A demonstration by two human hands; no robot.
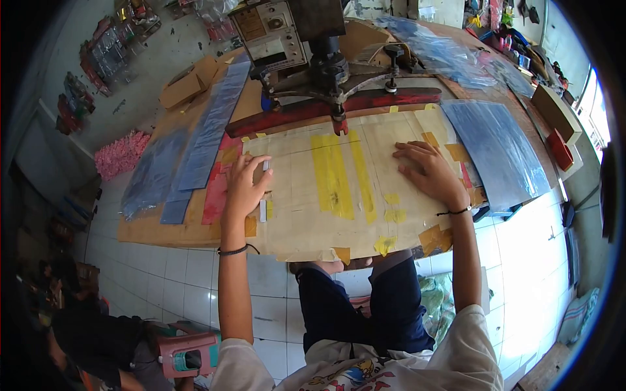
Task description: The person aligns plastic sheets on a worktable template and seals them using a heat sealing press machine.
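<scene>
A cream-coloured board (293,169), patched with yellow and brown tape, lies on the table in front of me. My left hand (246,188) rests at its left edge, thumb and index finger apart. Between those fingertips shows a small white strip (266,165); another white strip (263,210) lies below, by the wrist. My right hand (430,173) lies on the right part of the board, fingers spread and holding nothing. Wide yellow tape bands (331,176) run down the middle. Beyond the board stands a machine with a long red bar (391,99) and a control box (270,36).
Blue plastic sheets (499,153) lie to the right, with long blue strips (215,130) to the left. A cardboard box (189,81) sits at the back left. A red container (559,148) is at the far right. Another person (104,345) is at lower left, near a pink stool (189,355).
</scene>
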